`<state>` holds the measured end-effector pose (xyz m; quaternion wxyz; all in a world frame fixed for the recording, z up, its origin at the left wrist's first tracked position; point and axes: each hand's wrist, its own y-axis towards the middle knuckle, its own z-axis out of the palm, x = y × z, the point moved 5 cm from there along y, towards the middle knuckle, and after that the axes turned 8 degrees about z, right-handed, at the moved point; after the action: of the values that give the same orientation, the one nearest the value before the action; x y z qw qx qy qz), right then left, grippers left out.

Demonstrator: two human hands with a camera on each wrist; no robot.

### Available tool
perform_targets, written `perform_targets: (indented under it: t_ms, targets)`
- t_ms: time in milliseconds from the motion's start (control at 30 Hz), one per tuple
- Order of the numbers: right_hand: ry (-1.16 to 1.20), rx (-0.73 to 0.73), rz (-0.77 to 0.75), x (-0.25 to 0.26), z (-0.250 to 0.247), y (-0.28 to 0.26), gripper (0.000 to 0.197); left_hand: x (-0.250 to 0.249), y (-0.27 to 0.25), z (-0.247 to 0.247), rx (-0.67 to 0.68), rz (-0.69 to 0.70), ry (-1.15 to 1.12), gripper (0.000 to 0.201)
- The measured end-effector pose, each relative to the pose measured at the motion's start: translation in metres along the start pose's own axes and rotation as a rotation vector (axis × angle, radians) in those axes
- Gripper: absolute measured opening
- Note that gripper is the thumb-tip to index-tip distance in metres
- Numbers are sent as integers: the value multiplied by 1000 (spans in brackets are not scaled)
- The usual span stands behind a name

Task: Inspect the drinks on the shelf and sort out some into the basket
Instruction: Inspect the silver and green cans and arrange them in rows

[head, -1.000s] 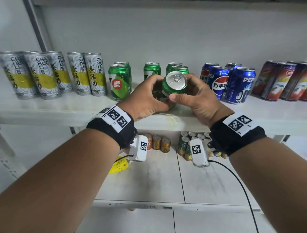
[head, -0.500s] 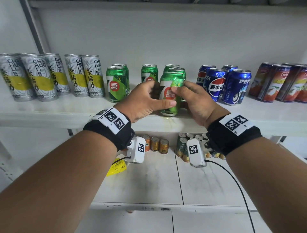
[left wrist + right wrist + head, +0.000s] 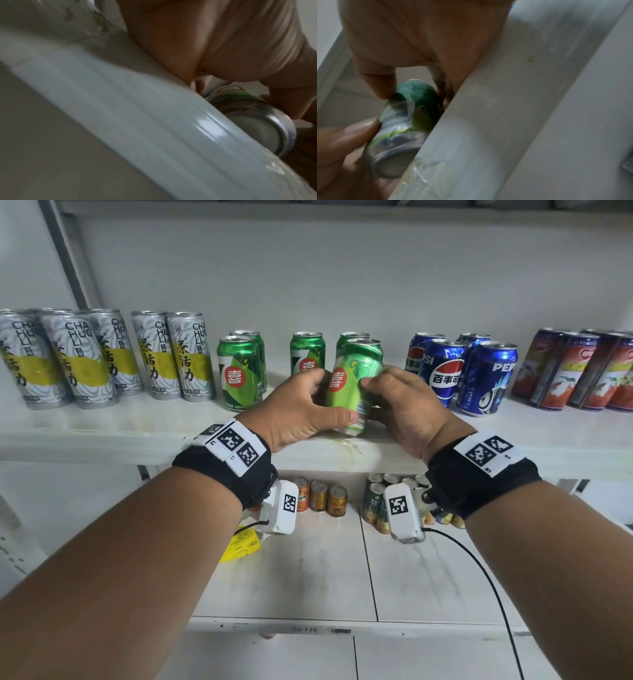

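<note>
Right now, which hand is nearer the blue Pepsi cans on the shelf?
Right. The right hand grips the green can just beside the Pepsi cans; the left hand holds that can's far side, farther away.

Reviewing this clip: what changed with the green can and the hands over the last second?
The green can was tipped with its top facing the camera; it has been turned back near upright, label outward, low over the shelf edge. The left hand and right hand both kept their grip. The other cans on the shelf stayed put.
</note>
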<state>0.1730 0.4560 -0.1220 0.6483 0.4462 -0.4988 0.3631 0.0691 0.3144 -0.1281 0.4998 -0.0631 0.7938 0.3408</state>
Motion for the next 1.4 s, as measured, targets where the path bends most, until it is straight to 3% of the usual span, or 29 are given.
perform_targets:
  t_ms: [100,267,333,600,667,767,833,1167,1333,1400]
  targets:
    - [25,-1,-10,1,-1,-1,23,-1,0,3,32,-20,-10,75]
    - [-35,-18,-27,1,0,-2,50,0,-1,0,-6,-39,14,93]
    - [-40,-8,-31,1,1,-2,58,0,-2,-1,-9,-39,5,91]
    - [36,-5,-29,3,1,-4,32,-1,-2,2,10,-61,-16,59]
    - [28,-4,-31,2,1,-4,35,-2,-2,3,35,-52,14,63]
    - [26,1,-23,1,0,-4,44,-1,-1,0,-15,-34,63,94]
    - [-15,13,-22,1,2,-5,45,0,-2,-4,-57,-17,67,102]
    - [-37,-27,-48,3,2,-7,36,-4,-3,1,-4,0,57,70]
    - [-28,28,-33,6,6,-11,57,-5,-4,2,11,-7,29,78]
    - [-30,25,-35,6,7,-12,54,-5,-5,-1,-30,2,21,83]
